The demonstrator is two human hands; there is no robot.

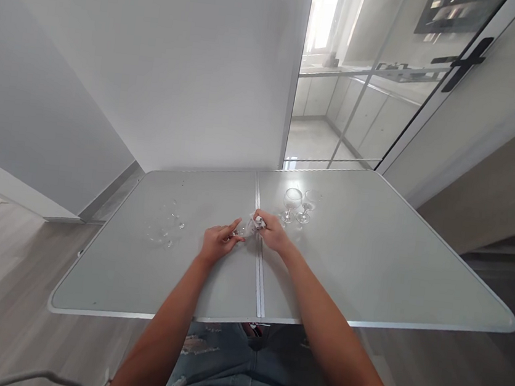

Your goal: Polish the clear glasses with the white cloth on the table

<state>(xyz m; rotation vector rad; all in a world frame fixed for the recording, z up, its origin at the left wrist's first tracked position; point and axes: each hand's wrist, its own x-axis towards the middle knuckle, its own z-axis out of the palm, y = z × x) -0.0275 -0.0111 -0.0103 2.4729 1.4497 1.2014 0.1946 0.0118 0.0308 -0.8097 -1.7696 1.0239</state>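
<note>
Both hands meet at the middle seam of the grey table (369, 274). The left hand (217, 242) holds a small clear glass (243, 230) with its fingers closed around it. The right hand (274, 231) pinches a small white cloth (258, 221) against this glass. Two stemmed glasses (297, 205) stand upright just behind the right hand. Some more glasses (166, 227) are left of the left hand, hard to see.

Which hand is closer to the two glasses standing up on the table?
Right. The right hand is just in front of the two upright glasses, not touching them. The left hand is farther off, to their left.
</note>
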